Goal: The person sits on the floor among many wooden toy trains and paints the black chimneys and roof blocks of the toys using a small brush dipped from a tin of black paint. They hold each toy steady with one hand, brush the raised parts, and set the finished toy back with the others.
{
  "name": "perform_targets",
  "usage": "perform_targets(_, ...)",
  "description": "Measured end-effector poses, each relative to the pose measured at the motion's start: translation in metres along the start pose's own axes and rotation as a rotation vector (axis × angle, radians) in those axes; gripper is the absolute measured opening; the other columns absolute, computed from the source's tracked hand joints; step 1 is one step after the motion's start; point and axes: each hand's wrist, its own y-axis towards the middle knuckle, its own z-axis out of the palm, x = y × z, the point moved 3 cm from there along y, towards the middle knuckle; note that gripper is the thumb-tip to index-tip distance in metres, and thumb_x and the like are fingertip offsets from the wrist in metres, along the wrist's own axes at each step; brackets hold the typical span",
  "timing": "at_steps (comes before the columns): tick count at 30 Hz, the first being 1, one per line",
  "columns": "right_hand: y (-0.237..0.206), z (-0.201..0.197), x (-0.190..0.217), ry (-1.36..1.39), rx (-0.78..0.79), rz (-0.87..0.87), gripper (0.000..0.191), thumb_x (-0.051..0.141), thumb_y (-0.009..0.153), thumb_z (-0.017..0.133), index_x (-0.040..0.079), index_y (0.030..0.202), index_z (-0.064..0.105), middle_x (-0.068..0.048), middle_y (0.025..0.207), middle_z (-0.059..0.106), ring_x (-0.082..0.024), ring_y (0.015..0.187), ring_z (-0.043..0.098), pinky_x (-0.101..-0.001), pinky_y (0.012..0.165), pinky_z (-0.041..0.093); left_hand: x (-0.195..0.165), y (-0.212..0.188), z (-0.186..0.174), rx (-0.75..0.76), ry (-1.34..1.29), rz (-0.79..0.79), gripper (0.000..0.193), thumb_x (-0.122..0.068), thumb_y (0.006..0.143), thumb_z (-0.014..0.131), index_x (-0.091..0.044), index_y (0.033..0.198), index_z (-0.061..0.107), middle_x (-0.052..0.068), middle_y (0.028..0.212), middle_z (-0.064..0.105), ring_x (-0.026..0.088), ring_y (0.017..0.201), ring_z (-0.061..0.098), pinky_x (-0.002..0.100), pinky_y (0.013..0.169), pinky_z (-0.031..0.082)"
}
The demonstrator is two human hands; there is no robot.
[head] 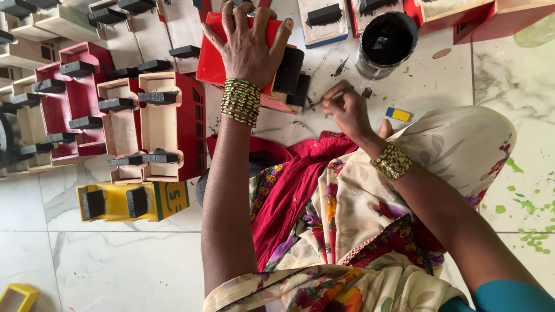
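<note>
My left hand [250, 46] lies spread over a red wooden toy vehicle [213, 63] on the marble floor, holding it down. The toy has black wheel blocks [288, 70] on its near side. My right hand [346, 107] pinches a thin paintbrush [330, 98] whose tip points at the black wheel blocks. A tin of black paint [386, 41] stands just beyond my right hand. Gold bangles sit on both wrists.
Rows of red and bare-wood toy vehicles [167, 124] with black wheels cover the floor at left. A yellow one [133, 201] lies nearer me. More toys line the far edge. A small blue-and-yellow block [399, 114] lies by my knee. Green paint spots [529, 211] mark the tiles at right.
</note>
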Motion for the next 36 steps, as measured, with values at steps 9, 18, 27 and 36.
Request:
perform_targets(9, 0.021, -0.018, -0.012, 0.123, -0.313, -0.157, 0.018, -0.014, 0.103, 0.048, 0.002, 0.108, 0.055, -0.011, 0.095, 0.068, -0.015, 0.085, 0.066, -0.0241, 0.081, 0.06, 0.0, 0.0, 0.001, 0.024, 0.006, -0.013, 0.041, -0.061, 0.1, 0.058, -0.025, 0.119, 0.065, 0.011, 0.139, 0.051, 0.04, 0.147, 0.025, 0.085, 0.108, 0.0)
perform_targets(18, 0.006, -0.016, -0.001, -0.16, -0.123, 0.063, 0.008, -0.004, 0.101, 0.061, 0.004, 0.103, 0.063, -0.011, 0.096, 0.075, -0.015, 0.08, 0.077, -0.0299, 0.062, 0.062, 0.003, 0.0, 0.009, 0.028, 0.025, -0.01, 0.04, -0.06, 0.104, 0.051, -0.027, 0.12, 0.066, 0.013, 0.141, 0.049, 0.04, 0.148, 0.023, 0.085, 0.11, -0.001)
perform_targets(27, -0.016, -0.069, 0.125, 0.321, -0.292, -0.259, 0.017, -0.002, 0.115, 0.062, 0.004, 0.12, 0.047, -0.015, 0.111, 0.069, -0.019, 0.095, 0.075, -0.0337, 0.088, 0.069, -0.003, 0.003, 0.01, 0.041, 0.01, -0.039, 0.037, -0.057, 0.102, 0.046, -0.026, 0.113, 0.066, 0.012, 0.139, 0.051, 0.04, 0.146, 0.027, 0.085, 0.11, -0.002)
perform_targets(36, 0.017, -0.018, 0.163, -0.085, -0.218, -0.452, 0.016, -0.004, 0.106, 0.068, 0.001, 0.11, 0.054, -0.013, 0.103, 0.068, -0.016, 0.091, 0.068, -0.0254, 0.075, 0.054, -0.005, 0.001, 0.007, 0.05, 0.013, -0.041, 0.038, -0.055, 0.1, 0.047, -0.025, 0.113, 0.065, 0.015, 0.139, 0.05, 0.042, 0.145, 0.027, 0.085, 0.108, -0.001)
